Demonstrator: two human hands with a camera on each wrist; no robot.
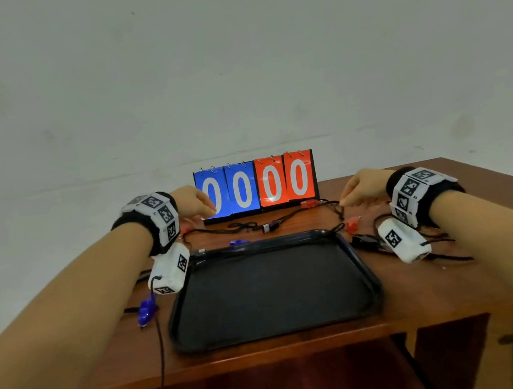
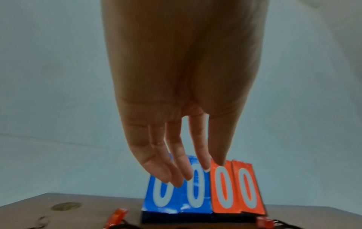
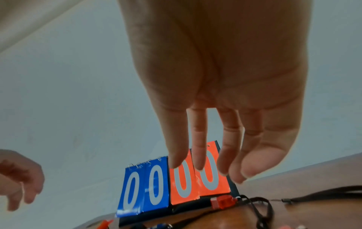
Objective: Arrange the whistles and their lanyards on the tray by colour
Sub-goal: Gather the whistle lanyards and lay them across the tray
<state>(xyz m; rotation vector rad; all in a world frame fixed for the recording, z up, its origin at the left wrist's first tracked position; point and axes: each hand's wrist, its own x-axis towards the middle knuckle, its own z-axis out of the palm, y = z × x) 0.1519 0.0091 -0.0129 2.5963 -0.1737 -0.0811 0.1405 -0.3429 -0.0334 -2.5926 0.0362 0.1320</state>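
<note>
— Whistles lie all round the tray (image 1: 362, 265), none on it. Blue whistle (image 1: 146, 309) off its nine o'clock side, another blue one (image 1: 239, 242) at the twelve o'clock rim, red whistle (image 1: 352, 224) just off the two o'clock corner, a second red one (image 1: 308, 203) by the scoreboard (image 1: 255, 185), a third red one (image 2: 118, 214) towards eleven o'clock.

— And the hands?

— Left hand (image 1: 195, 204) hangs above the eleven o'clock whistle, right hand (image 1: 361, 187) above the cords at one o'clock. Both are slack, fingers straight and loose, grasping nothing, as far as the wrist views show.

— So what could go wrong?

— The black lanyards (image 1: 280, 220). They cross and knot between the two red whistles at twelve o'clock. Lift one, I think, and its cord may drag a neighbour along, or off the table (image 1: 271, 354).

— Anything else?

— A taut cord could catch the scoreboard's foot and tip it. And a lanyard trailing over the tray's rim might pull its whistle back out.
</note>
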